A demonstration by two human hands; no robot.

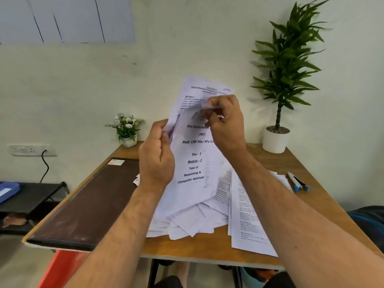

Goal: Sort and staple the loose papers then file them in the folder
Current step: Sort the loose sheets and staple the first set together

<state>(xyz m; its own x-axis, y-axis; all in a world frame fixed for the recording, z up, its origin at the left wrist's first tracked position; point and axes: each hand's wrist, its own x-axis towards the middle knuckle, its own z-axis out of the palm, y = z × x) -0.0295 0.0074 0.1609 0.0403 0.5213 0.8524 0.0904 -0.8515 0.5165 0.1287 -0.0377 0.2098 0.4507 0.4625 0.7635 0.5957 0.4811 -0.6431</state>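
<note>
Papers (193, 154) pinched in curled left (156, 156), right fingers (209, 112).

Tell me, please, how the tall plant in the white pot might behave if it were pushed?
The tall plant would probably tip rather than slide: its leafy top rises high above a small white pot. It stands near the table's far corner, so a nudge might send it off.

Held sheets (193, 163): white, black printed text, bold headings. Loose papers (245, 215) at desk middle and right edge: white, dense black print. Folder (87, 202) along desk left edge: dark brown, small white-and-red label at far corner. Desk (187, 246): light brown wood, pale edge band. Stapler (298, 181) near right edge: white, black, blue ends. Tall plant (288, 65) at far right corner: dark green leaves, white pot. Small plant (126, 125) at far left corner: white flowers, green leaves, white pot.
</note>
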